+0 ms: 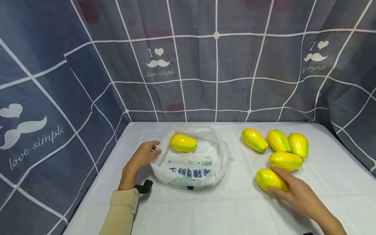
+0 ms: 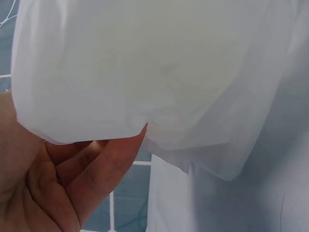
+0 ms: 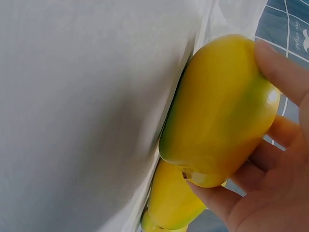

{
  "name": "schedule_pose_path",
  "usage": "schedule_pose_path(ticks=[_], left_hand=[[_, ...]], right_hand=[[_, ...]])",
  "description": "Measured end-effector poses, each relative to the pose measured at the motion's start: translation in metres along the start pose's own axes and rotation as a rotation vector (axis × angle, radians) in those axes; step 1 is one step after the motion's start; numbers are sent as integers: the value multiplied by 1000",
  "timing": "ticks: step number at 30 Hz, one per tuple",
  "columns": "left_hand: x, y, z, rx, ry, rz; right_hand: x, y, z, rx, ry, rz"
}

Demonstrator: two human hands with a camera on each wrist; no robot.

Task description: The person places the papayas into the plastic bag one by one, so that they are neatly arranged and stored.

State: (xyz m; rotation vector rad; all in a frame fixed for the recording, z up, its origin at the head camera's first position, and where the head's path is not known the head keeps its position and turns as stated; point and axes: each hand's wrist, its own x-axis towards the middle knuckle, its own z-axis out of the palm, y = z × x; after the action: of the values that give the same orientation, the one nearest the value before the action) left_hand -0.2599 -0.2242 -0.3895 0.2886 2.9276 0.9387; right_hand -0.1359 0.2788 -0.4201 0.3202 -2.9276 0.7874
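Observation:
At the left rim of a white plastic bag (image 1: 188, 181), my left hand (image 1: 144, 155) pinches the thin film with its fingers curled. The left wrist view shows the bag's edge (image 2: 96, 106) draped over those fingers, hiding part of them. Inside the open-mouthed bag lies one yellow papaya (image 1: 183, 143). On the right side of the table, my right hand (image 1: 299, 192) grips another papaya (image 1: 270, 180), thumb on one side and fingers on the other. In the right wrist view this papaya (image 3: 217, 111) shows green streaks and a small brown stem end.
Several more yellow-green papayas (image 1: 286, 161) lie grouped just beyond my right hand. A white cloth (image 1: 235, 209) covers the table. Dark grid-patterned curtains (image 1: 199, 94) stand behind the table and along both sides.

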Motion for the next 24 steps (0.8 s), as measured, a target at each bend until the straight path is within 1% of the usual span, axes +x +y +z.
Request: schedule_pose_path(ticks=[9, 17, 24], left_hand=[[3, -2, 1, 5, -6, -20], [2, -3, 2, 9, -12, -14], [2, -2, 1, 7, -3, -9]], right_hand=[[0, 0, 0, 5, 8, -5], [-1, 0, 1, 6, 2, 7], [-1, -1, 0, 15, 17, 5]])
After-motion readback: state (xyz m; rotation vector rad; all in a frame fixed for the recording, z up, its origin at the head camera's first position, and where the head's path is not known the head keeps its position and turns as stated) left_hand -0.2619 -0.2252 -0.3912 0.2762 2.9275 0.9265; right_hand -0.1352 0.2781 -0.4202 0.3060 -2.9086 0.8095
